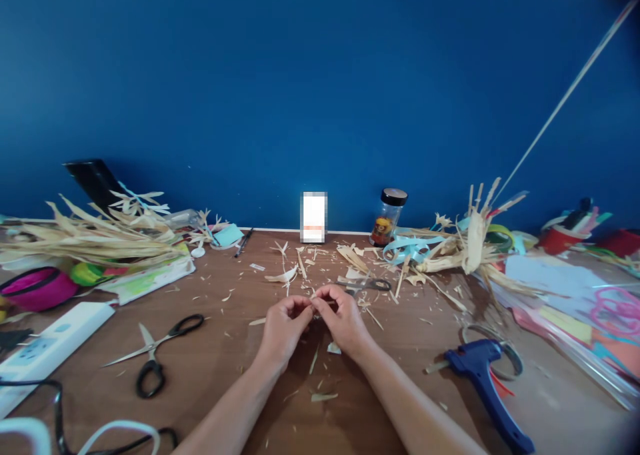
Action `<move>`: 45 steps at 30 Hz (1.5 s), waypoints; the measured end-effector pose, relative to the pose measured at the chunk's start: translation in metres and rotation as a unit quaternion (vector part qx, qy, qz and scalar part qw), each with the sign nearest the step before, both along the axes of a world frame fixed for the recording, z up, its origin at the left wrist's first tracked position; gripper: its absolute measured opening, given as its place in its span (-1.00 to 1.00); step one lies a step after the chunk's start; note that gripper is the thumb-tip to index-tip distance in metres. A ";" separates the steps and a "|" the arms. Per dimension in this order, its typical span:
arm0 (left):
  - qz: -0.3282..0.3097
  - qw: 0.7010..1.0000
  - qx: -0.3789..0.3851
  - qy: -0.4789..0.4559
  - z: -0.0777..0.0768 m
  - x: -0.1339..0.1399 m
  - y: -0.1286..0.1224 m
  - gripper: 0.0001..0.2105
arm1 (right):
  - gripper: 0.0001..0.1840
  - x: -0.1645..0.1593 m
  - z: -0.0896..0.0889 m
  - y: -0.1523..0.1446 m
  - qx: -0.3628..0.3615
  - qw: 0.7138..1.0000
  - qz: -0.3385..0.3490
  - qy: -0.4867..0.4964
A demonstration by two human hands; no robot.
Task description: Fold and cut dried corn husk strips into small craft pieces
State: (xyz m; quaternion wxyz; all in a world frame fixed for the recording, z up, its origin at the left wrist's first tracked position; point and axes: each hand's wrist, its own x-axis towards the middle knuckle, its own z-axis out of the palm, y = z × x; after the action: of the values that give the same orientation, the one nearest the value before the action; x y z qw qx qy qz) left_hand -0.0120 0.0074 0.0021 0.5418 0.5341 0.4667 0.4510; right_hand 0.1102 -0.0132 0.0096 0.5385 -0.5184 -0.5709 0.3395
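Note:
My left hand (286,330) and my right hand (344,322) meet over the middle of the brown table, thumbs and fingertips pinched together. What they pinch is too small and too covered by the fingers to make out. Just beyond the right fingers lies a pair of dark-handled scissors (373,284), partly hidden by that hand. Pale dry husk scraps (287,275) are scattered around and past both hands. A small whitish scrap (334,348) lies under the right wrist.
Open black-handled scissors (153,355) and a white power strip (55,348) lie left. A blue glue gun (487,382) rests right, beside a tape ring (515,362). Husk bundles (115,232) and a black-lidded jar (389,218) stand near the blue wall (320,95).

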 end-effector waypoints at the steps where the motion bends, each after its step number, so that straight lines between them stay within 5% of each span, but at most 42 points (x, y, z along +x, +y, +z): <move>1: -0.004 1.000 -0.002 -0.004 0.000 0.000 0.000 -0.78 | -0.88 0.000 -0.001 0.000 -0.003 1.000 0.004 0.012; 20: -0.021 0.998 0.043 0.027 0.003 -0.001 -0.001 -0.77 | -0.81 0.002 -0.002 0.003 -0.054 0.994 0.022 0.095; 35: -0.009 0.973 0.187 0.132 0.007 -0.001 -0.006 -0.76 | -0.78 0.004 -0.003 0.002 0.029 0.999 -0.006 0.032; 45: -0.011 0.992 0.113 0.058 0.004 -0.001 -0.002 -0.68 | -0.72 0.002 -0.003 0.004 -0.043 0.992 0.007 0.122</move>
State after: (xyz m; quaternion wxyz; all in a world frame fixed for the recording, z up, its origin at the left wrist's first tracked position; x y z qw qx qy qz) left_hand -0.0133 0.0049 0.0062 0.4550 0.6219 0.4377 0.4632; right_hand 0.1121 -0.0091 0.0070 0.5788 -0.4923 -0.4894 0.4279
